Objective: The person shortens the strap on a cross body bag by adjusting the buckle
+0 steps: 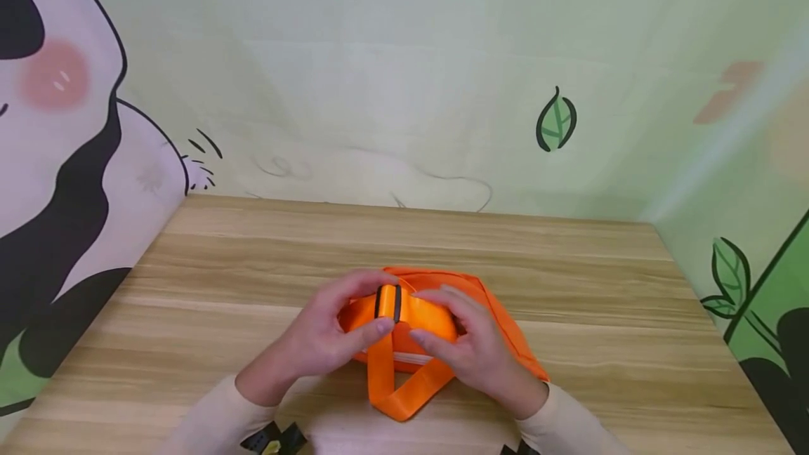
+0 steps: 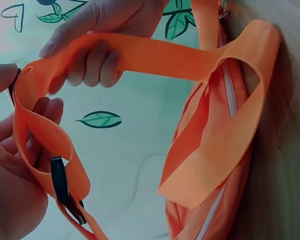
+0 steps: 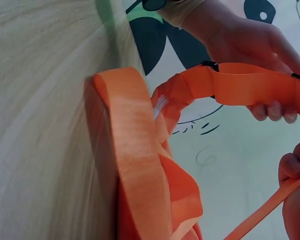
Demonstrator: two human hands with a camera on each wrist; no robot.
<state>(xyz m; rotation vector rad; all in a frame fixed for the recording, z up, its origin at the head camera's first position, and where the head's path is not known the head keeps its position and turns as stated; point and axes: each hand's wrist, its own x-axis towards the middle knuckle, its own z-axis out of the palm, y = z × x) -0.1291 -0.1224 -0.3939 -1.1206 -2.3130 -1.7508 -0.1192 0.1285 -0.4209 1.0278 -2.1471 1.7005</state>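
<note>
Orange webbing strap [image 1: 426, 313] runs left to right between the left hand [image 1: 335, 328] and the right hand [image 1: 470, 343], held over the orange bag [image 1: 512, 328] lying on the bench [image 1: 253, 251]. Left fingers curl round the strap at the black buckle [image 1: 397, 304], nearer that hand; right fingers pinch the strap farther along. Below, a white zip [image 1: 411, 357] crosses the bag, whose inside is hidden.

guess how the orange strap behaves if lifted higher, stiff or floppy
The orange strap would probably flop, since its loose length folds in front of the bag. It looks light, being thin, flat webbing. It may spring slightly, as parts keep rounded loops rather than crumpling.
</note>
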